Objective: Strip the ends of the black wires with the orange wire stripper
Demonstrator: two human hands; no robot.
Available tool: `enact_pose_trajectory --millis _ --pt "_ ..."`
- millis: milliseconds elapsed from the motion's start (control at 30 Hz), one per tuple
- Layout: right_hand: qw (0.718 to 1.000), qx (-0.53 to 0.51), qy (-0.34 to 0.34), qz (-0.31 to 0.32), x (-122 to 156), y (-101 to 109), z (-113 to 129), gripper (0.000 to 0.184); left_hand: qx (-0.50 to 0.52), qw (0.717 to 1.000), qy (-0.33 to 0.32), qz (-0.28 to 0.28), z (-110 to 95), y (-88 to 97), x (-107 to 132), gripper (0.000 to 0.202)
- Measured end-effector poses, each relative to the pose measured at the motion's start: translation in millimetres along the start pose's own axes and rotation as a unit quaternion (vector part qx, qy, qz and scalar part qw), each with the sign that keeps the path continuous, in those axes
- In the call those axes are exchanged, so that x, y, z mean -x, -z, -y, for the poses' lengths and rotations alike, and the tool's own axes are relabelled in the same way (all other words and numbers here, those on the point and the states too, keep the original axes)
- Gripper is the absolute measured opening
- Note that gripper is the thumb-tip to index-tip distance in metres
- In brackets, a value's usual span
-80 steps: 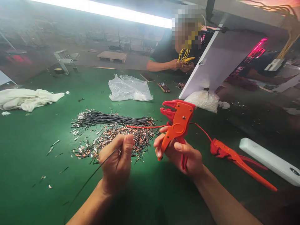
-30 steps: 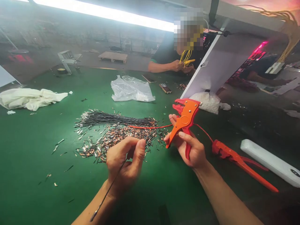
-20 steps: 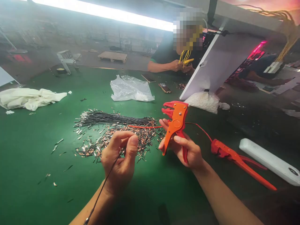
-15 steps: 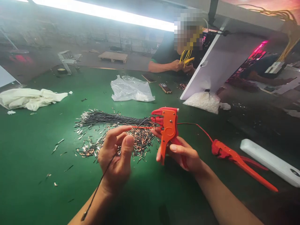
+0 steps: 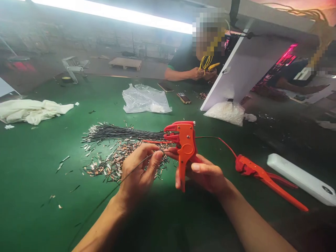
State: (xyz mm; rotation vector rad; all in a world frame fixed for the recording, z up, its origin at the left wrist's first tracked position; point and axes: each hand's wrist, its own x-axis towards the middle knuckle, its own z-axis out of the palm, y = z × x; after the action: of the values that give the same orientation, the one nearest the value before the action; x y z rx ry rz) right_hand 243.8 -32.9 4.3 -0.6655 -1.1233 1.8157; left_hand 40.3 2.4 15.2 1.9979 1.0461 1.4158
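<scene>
My right hand (image 5: 203,171) is wrapped round the handles of an orange and red wire stripper (image 5: 187,141), held upright with its jaws facing left. Between thumb and forefinger, my left hand (image 5: 140,171) pinches a thin black wire (image 5: 138,169), whose far part trails down past the wrist. The wire's tip lies beside my right fingertips, just below the stripper's jaws. Behind the hands, a bundle of black wires (image 5: 126,133) lies on the green table (image 5: 34,154). A heap of short cut wire ends (image 5: 107,168) spreads below the bundle, partly hidden by my left hand.
A second wire stripper (image 5: 270,180) and a white bar-shaped device (image 5: 299,178) lie at right. Further back are a clear plastic bag (image 5: 147,99), a phone (image 5: 183,98), a white cloth (image 5: 34,110) and a bag of white bits (image 5: 227,112). Across the table a person (image 5: 183,66) handles yellow wires.
My left hand has turned and come nearer the stripper, its thumb and forefinger now closed on the wire near its tip. The wire has dropped from the jaws' level to below them.
</scene>
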Motion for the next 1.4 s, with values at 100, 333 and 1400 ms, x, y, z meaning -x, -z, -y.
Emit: enact_pose_trajectory --millis 100,333,1400 --pt "0.998 -0.017 -0.042 0.041 0.0 -0.1 -3.5 0.056 0.006 0.999 0.030 -0.021 0.4 -0.4 -0.4 0.012" --pt "0.997 -0.040 -0.032 0.062 -2.2 -0.1 -6.1 0.058 0.067 0.987 0.136 -0.047 1.6 -0.5 -1.0 0.021" --pt "0.996 -0.056 -0.027 0.058 -4.2 3.0 -7.0 0.058 0.208 0.931 0.296 -0.055 9.5 2.8 -8.8 0.035"
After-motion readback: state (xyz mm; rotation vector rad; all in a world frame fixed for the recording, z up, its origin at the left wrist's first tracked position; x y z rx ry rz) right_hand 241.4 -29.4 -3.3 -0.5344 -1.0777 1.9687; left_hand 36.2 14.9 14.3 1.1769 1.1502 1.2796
